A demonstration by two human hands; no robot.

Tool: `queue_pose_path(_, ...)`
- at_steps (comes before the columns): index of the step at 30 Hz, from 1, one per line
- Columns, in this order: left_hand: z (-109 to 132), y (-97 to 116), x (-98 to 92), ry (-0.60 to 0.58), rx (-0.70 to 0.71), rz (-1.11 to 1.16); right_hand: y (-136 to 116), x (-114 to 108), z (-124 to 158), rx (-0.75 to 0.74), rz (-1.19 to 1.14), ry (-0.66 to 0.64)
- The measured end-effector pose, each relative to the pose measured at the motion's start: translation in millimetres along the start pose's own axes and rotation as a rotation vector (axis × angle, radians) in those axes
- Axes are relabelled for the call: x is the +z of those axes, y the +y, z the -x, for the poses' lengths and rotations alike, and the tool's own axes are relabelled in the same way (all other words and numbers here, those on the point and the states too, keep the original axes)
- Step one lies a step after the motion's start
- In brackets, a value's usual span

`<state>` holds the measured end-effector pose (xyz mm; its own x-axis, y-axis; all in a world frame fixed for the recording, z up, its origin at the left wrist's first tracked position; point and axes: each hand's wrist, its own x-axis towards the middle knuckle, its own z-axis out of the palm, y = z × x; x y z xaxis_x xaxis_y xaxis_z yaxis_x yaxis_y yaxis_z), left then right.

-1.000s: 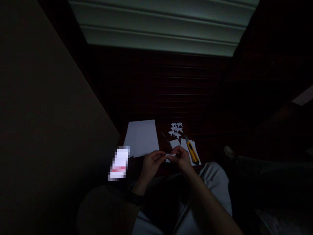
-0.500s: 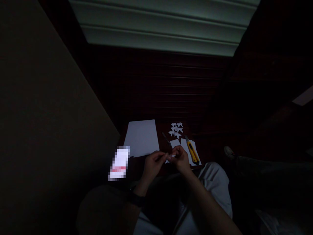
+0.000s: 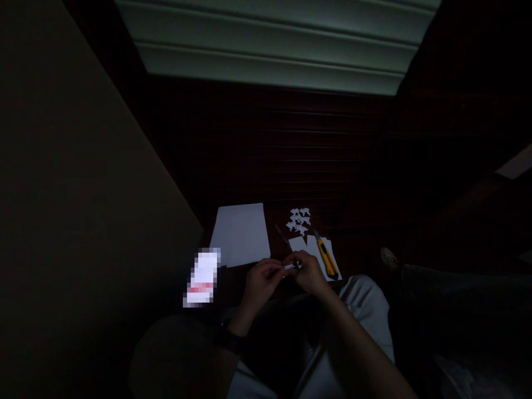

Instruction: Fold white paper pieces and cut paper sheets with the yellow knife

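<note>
Between my hands, just above the dark table's near edge, is a small folded piece of white paper (image 3: pixel 290 266). My left hand (image 3: pixel 262 277) pinches its left end between thumb and fingers. Closed on its right end is my right hand (image 3: pixel 310 272), and the fingers cover much of the paper. A yellow utility knife (image 3: pixel 327 259) lies right of my right hand on white paper pieces (image 3: pixel 313 244). Beyond the hands rests a thin dark tool (image 3: pixel 282 236), its kind too dim to make out. Several small folded paper shapes (image 3: pixel 299 220) lie in a cluster at the back.
A stack of white paper sheets (image 3: pixel 241 233) covers the table's left part. Near its front left corner is a bright, pixelated rectangle (image 3: pixel 203 277). A slatted wall rises behind the table, and a wall stands at left. Another person's shoe (image 3: pixel 389 262) and leg show at right.
My right hand has turned, with its fingers curled further over the paper. The paper now shows as a narrower strip between both hands. The things on the table stay put.
</note>
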<state>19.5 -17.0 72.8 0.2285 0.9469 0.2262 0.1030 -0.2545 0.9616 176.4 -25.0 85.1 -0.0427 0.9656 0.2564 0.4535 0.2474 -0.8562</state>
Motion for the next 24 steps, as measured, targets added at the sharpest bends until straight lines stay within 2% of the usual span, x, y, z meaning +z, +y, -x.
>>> queue_pose_path(5,1.5,5.0,1.9,0.018,-0.088,0.034,-6.4,-0.3,2.6,-0.053,0.058,0.074)
queue_pose_path(8,1.6,-0.8,1.6,0.094,-0.264,-0.035,-9.3,1.3,6.1,-0.057,0.073,0.102)
queue_pose_path(10,2.0,-6.2,1.4,0.024,-0.497,0.004,-10.4,2.6,8.0,-0.06,0.096,0.132)
queue_pose_path(12,3.0,-9.7,1.9,-0.114,-0.712,0.153,-11.0,3.9,9.3,-0.07,0.125,0.149)
queue_pose_path(14,4.5,-10.1,3.1,-0.192,-0.816,0.348,-11.1,5.1,9.8,-0.102,0.148,0.126)
queue_pose_path(16,5.8,-8.1,4.5,-0.166,-0.8,0.505,-10.6,5.9,9.8,-0.156,0.166,0.072)
queue_pose_path(18,6.4,-5.8,5.5,-0.106,-0.726,0.596,-9.5,6.2,9.6,-0.201,0.19,0.031)
queue_pose_path(21,5.6,-4.6,5.6,-0.026,-0.625,0.64,-7.2,6.4,10.5,-0.199,0.205,0.025)
queue_pose_path(24,4.0,-7.3,4.2,-0.019,-0.561,0.612,-5.0,7.9,14.2,-0.167,0.114,0.022)
